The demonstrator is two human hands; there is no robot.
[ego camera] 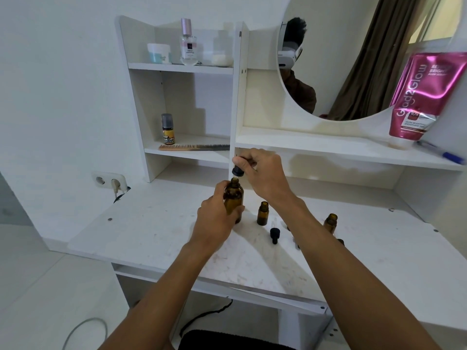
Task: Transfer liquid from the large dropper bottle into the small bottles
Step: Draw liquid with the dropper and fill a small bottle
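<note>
Left hand [217, 215] wraps large dropper bottle [233, 198] upright on surface [151, 231]. Right hand [262, 173] fingers pinch dropper cap [238, 170] just above neck. Step, judged: drawing liquid. Next: carry dropper to open small bottle [262, 213] at 3 o'clock; aim steadily at narrow mouth.

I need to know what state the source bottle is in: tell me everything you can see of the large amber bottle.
The large amber bottle looks like brown translucent glass, round-bodied with a narrow threaded neck. It stands upright on the white desk, its mouth open. The left hand wraps around its body, hiding much of it. The right hand holds its black dropper cap just above the mouth. The liquid level cannot be told.
</note>
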